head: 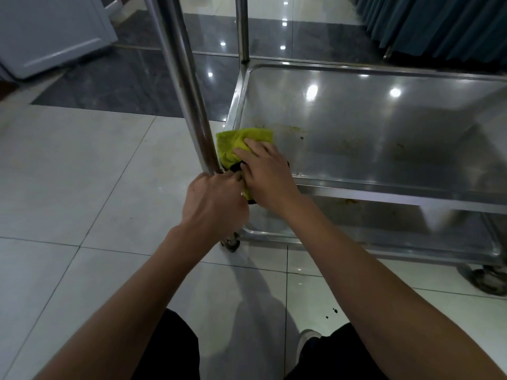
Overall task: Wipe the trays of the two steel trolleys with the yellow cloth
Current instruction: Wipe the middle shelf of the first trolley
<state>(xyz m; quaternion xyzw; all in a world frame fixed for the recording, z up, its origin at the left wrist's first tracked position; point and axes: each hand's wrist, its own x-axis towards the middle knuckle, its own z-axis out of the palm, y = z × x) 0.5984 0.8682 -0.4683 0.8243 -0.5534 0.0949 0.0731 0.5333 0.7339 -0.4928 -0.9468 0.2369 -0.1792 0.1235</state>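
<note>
While my right hand (267,178) lies flat on the yellow cloth (236,145), fingers straight and pressing it down, the cloth sits in the near left corner of the trolley's steel tray (384,119). Part of the cloth bunches up against the tray wall; a dark edge of it shows under my hand. My left hand (216,200) is just beside the right, fingers curled round the foot of the upright steel post (189,86) at that same corner; the two hands touch at the knuckles.

Tray surface: shiny, ceiling lights mirrored in it, with yellowish-brown smears and specks (299,133) near the cloth and further along the near side. Lower shelf (384,229) visible beneath the tray, also steel. A second post (242,28) rises at the far left corner. One caster (231,244) shows under my left wrist, another (488,281) at the right edge.

Floor: pale tiles (68,174) close by, dark polished band (123,80) beyond. Dark blue curtain (439,23) hangs top right; a pale cabinet door (55,31) top left. Small dark spots (333,311) on the tile near my shoe (307,341).
</note>
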